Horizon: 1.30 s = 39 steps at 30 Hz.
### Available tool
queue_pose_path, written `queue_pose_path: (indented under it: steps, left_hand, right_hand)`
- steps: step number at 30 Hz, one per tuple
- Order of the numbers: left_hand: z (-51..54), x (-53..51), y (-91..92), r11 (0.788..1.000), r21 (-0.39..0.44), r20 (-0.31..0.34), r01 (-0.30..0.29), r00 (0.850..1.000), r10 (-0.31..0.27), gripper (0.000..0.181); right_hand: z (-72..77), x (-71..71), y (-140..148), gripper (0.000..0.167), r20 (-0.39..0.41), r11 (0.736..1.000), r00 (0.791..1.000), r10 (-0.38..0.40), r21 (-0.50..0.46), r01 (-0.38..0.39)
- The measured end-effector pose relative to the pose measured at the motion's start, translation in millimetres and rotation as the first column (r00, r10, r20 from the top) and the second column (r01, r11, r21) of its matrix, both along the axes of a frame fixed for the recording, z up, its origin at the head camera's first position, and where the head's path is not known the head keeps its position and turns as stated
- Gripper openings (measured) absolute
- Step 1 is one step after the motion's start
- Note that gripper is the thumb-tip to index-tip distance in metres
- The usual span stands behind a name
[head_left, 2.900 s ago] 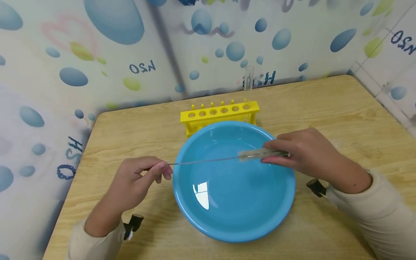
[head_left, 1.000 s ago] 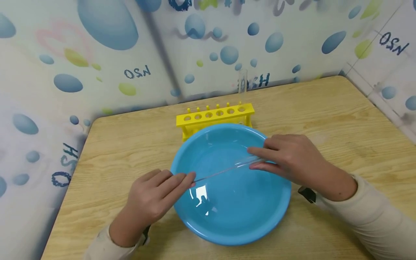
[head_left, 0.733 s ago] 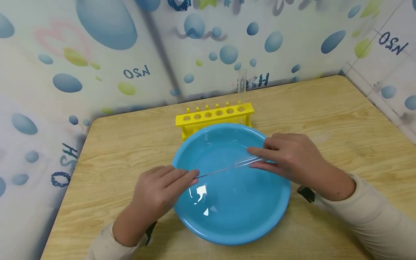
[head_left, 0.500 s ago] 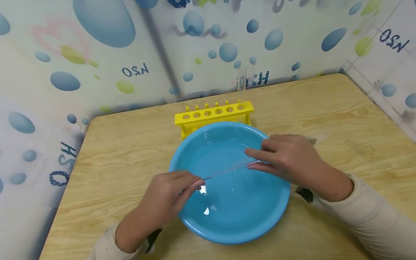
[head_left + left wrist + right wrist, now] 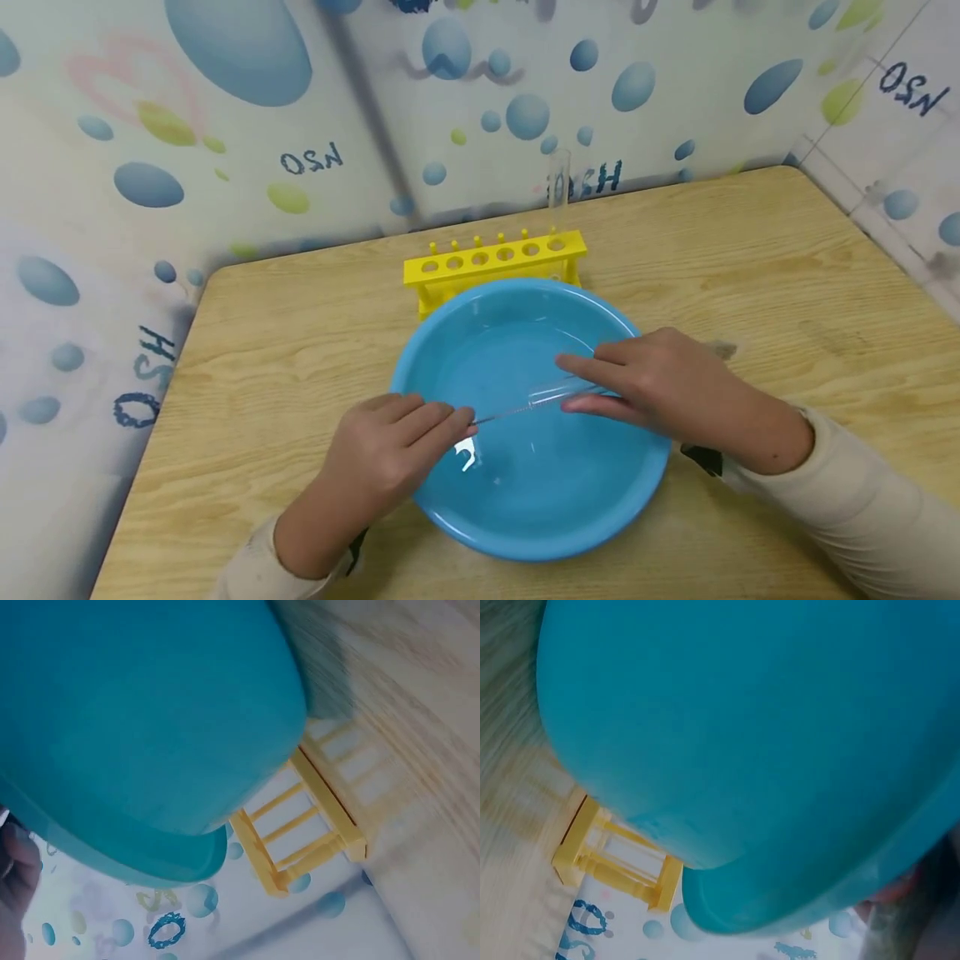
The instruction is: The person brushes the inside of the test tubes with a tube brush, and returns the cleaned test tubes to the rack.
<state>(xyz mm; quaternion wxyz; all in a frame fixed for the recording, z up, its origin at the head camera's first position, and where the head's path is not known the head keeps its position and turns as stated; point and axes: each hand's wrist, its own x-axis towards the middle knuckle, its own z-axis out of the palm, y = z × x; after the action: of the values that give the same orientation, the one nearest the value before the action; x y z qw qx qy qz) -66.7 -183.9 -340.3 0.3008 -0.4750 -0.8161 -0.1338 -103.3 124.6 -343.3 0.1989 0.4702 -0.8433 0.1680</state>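
My left hand (image 5: 390,454) pinches the thin twisted-wire handle of a test tube brush (image 5: 504,414) over the left side of a blue basin (image 5: 540,546). The wire runs into the mouth of a clear test tube (image 5: 551,392), which my right hand (image 5: 663,387) holds between thumb and fingers above the basin's right side. The bristles are mostly hidden by the right hand; a greyish tip shows behind it. Water appears to lie in the basin. In the wrist views the basin's outer wall (image 5: 150,712) covers most of the picture, with only blurred fingers (image 5: 19,862) at the edge.
A yellow test tube rack (image 5: 495,260) stands just behind the basin. One upright clear test tube (image 5: 559,183) rises at its right end. The wooden table (image 5: 300,333) meets a patterned wall (image 5: 225,167) at the back.
Since the earliest frame the left hand has moved right toward the tube, and the bristles at its mouth have gone deeper inside. Lately both hands have shifted slightly, with the right hand lower.
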Motion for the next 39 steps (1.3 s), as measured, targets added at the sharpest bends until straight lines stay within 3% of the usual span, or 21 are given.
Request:
queue_pose_path:
  steps: [2, 4, 7, 9, 10, 11, 13, 14, 15, 16, 17, 18, 20, 21, 22, 23, 24, 26, 30, 34, 39]
  left_hand:
    - [0.1, 0.9, -0.3, 1.0, -0.011, -0.086, 0.008, 0.996, -0.009, 0.034]
    - [-0.2, 1.2, 0.6, 1.0, 0.004, -0.107, 0.012, 0.994, -0.012, 0.033]
    - [-0.3, 3.9, 3.1, 0.999, 0.043, 0.035, -0.025, 0.999, 0.023, 0.033]
    - [-1.2, 6.6, 4.9, 0.994, 0.076, 0.215, -0.078, 0.975, 0.061, 0.029]
    - [-1.0, 7.7, 5.4, 0.99, 0.09, 0.323, -0.111, 0.943, 0.076, 0.027]
    - [-0.4, 8.8, 5.7, 0.984, 0.101, 0.442, -0.144, 0.893, 0.085, 0.026]
    - [0.8, 10.0, 6.0, 0.972, 0.119, 0.655, -0.202, 0.751, 0.076, 0.025]
    - [1.7, 10.5, 6.0, 0.965, 0.125, 0.739, -0.23, 0.671, 0.064, 0.025]
    - [2.4, 10.7, 6.0, 0.959, 0.128, 0.797, -0.252, 0.602, 0.052, 0.027]
    - [3.1, 10.7, 6.0, 0.955, 0.129, 0.827, -0.266, 0.561, 0.045, 0.029]
    - [3.3, 10.4, 5.9, 0.957, 0.126, 0.823, -0.26, 0.567, 0.046, 0.029]
    - [2.9, 9.9, 5.7, 0.963, 0.125, 0.787, -0.238, 0.615, 0.05, 0.028]
    - [2.2, 8.5, 5.1, 0.977, 0.106, 0.633, -0.188, 0.77, 0.08, 0.027]
    - [1.9, 7.6, 4.6, 0.981, 0.094, 0.517, -0.168, 0.85, 0.096, 0.026]
    - [1.7, 6.5, 3.7, 0.984, 0.085, 0.387, -0.154, 0.915, 0.11, 0.026]
    - [1.7, 5.3, 2.6, 0.987, 0.081, 0.258, -0.138, 0.959, 0.113, 0.027]
    - [2.2, 4.1, 1.4, 0.99, 0.08, 0.156, -0.118, 0.982, 0.104, 0.028]
    - [3.6, 1.8, -0.6, 0.995, 0.067, 0.004, -0.075, 0.997, 0.075, 0.03]
    - [6.2, -2.5, -3.9, 0.999, 0.037, -0.201, -0.017, 0.979, 0.024, 0.024]
    - [7.7, -5.4, -6.8, 1.0, 0.009, -0.273, -0.009, 0.962, 0.011, 0.024]
    - [8.0, -7.0, -10.5, 1.0, -0.017, -0.303, -0.002, 0.953, -0.004, 0.025]
  right_hand:
    - [-0.4, 1.1, -1.4, 0.06, 0.012, 1.0, 1.0, 0.008, 0.004, -0.009]
    - [-0.4, 1.6, -2.0, 0.061, 0.006, 1.0, 1.0, 0.004, 0.01, -0.004]
    - [0.1, 1.9, -2.1, 0.063, -0.035, 1.0, 0.999, -0.014, 0.019, 0.015]
    - [-0.2, 2.5, -2.5, 0.064, -0.069, 0.999, 0.997, -0.033, 0.016, 0.034]
    - [-0.1, 2.5, -2.8, 0.064, -0.086, 0.999, 0.995, -0.041, 0.01, 0.042]
    - [0.1, 2.9, -3.2, 0.064, -0.105, 0.999, 0.993, -0.051, 0.002, 0.052]
    - [0.4, 3.4, -3.8, 0.062, -0.143, 0.998, 0.987, -0.069, -0.021, 0.066]
    - [0.6, 3.7, -4.0, 0.06, -0.158, 0.997, 0.985, -0.076, -0.032, 0.071]
    - [0.8, 4.0, -4.0, 0.059, -0.17, 0.996, 0.982, -0.08, -0.044, 0.074]
    - [1.1, 4.2, -4.1, 0.059, -0.175, 0.996, 0.981, -0.086, -0.055, 0.077]
    - [1.5, 4.2, -4.2, 0.059, -0.175, 0.995, 0.981, -0.087, -0.065, 0.077]
    - [1.8, 4.1, -4.3, 0.058, -0.17, 0.995, 0.982, -0.083, -0.072, 0.072]
    - [1.9, 4.0, -4.9, 0.059, -0.133, 0.996, 0.989, -0.067, -0.074, 0.057]
    - [1.9, 3.9, -5.2, 0.06, -0.111, 0.996, 0.992, -0.056, -0.073, 0.048]
    - [1.9, 3.9, -5.4, 0.061, -0.086, 0.997, 0.995, -0.047, -0.07, 0.041]
    - [1.7, 3.7, -5.6, 0.061, -0.064, 0.997, 0.997, -0.036, -0.066, 0.032]
    - [1.5, 3.6, -5.7, 0.062, -0.042, 0.998, 0.999, -0.029, -0.06, 0.027]
    - [0.7, 3.8, -5.0, 0.063, -0.008, 0.998, 1.0, -0.023, -0.053, 0.023]
    - [0.0, 3.0, -3.9, 0.063, 0.022, 0.998, 0.999, -0.024, -0.05, 0.025]
    - [-0.1, 2.9, -3.3, 0.06, 0.049, 0.999, 0.999, -0.013, -0.05, 0.015]
    - [0.3, 2.9, -3.3, 0.058, 0.076, 0.998, 0.997, 0.005, -0.055, -0.001]
